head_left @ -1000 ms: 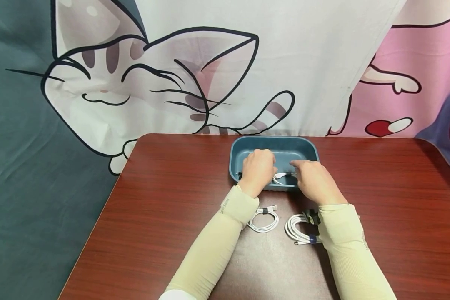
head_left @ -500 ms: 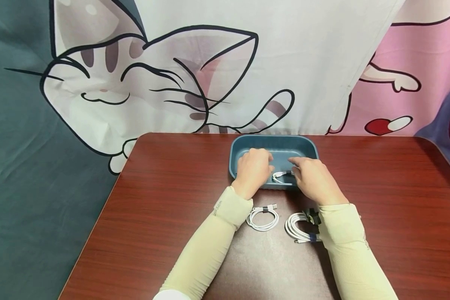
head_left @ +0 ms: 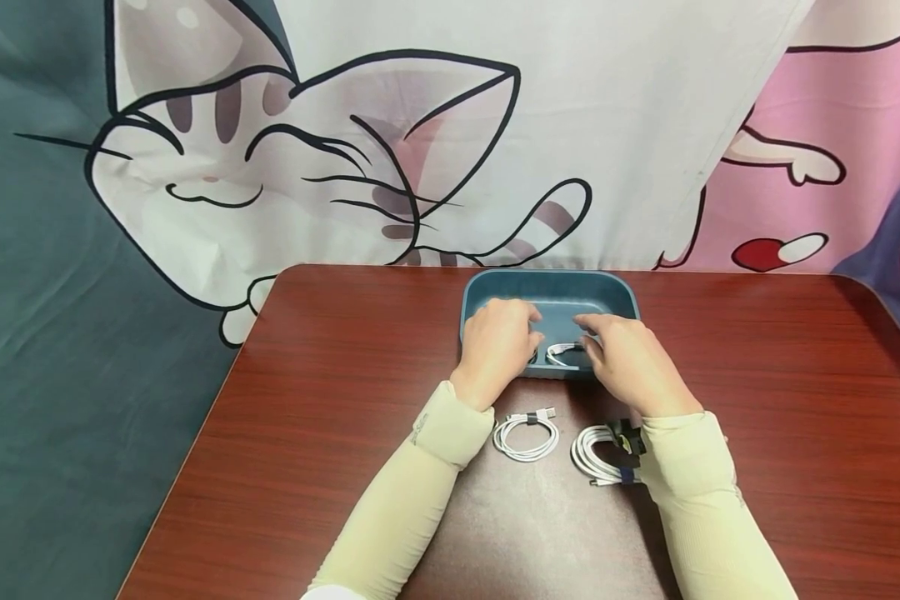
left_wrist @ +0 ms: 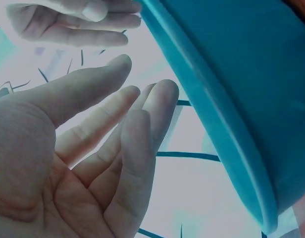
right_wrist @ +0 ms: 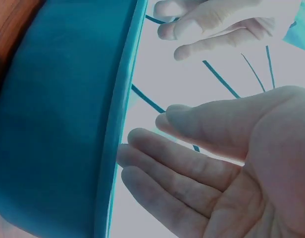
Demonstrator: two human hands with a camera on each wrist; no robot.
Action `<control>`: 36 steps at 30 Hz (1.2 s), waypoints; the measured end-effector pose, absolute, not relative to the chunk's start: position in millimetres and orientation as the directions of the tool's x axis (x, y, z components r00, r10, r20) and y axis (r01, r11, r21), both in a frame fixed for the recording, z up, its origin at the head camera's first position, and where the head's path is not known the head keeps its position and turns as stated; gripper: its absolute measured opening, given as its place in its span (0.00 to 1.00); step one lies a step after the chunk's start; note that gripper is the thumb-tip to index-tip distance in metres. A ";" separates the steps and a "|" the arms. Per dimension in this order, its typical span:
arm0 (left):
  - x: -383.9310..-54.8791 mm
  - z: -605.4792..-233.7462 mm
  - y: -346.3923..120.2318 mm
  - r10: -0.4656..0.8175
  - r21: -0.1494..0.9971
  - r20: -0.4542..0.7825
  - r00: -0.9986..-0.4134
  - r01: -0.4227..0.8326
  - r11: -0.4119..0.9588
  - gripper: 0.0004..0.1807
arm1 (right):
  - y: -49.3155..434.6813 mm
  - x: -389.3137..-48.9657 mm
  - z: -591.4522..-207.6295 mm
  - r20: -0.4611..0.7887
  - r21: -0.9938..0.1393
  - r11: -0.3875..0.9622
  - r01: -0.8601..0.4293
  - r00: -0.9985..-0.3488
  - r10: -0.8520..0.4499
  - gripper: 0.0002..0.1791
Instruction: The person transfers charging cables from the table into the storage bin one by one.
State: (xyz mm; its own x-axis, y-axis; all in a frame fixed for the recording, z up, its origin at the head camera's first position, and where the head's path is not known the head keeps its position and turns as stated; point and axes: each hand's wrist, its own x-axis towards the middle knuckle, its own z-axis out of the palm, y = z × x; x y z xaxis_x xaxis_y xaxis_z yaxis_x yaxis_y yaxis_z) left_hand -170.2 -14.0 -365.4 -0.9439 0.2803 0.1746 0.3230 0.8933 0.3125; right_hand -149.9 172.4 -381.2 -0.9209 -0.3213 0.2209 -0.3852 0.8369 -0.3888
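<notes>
In the head view, a blue plastic bin (head_left: pixel 585 289) stands at the far side of the table. Inside it, near the front wall, lies a white cable (head_left: pixel 560 353) with a dark band. My left hand (head_left: pixel 497 343) hovers over the bin's left part, and its fingers are loosely bent with nothing in them, as the left wrist view confirms. Over the right part is my right hand (head_left: pixel 633 358), with relaxed fingers apart from the thumb and holding nothing. The left hand partly hides a small dark item (head_left: pixel 533 357) in the bin; its kind is unclear.
On the table in front of the bin lie a small coiled white cable (head_left: pixel 526 439) with a USB plug and a thicker coiled white cable (head_left: pixel 594 457) with dark straps, partly covered by the right sleeve. A cat-print curtain (head_left: pixel 450 158) hangs behind the table edge.
My left hand has shifted left and slightly towards me, away from the cable in the bin. The right hand stays nearly in place, its thumb now more apart from the fingers.
</notes>
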 end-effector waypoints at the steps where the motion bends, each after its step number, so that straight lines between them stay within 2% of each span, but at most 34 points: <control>1: -169.6 -365.5 -15.3 0.282 0.316 0.185 -0.941 0.329 0.890 0.12 | 172.4 -149.7 -381.0 0.221 -0.389 0.835 -0.389 -0.920 -0.325 0.16; 20: -147.2 -360.2 -29.6 0.272 0.357 0.199 -0.941 0.328 0.875 0.08 | 168.9 -144.6 -373.4 0.186 -0.396 0.819 -0.416 -0.909 -0.372 0.15; 36: -130.1 -363.5 -45.5 0.299 0.326 0.220 -0.929 0.359 0.875 0.10 | 160.4 -136.5 -370.4 0.170 -0.430 0.798 -0.422 -0.906 -0.388 0.11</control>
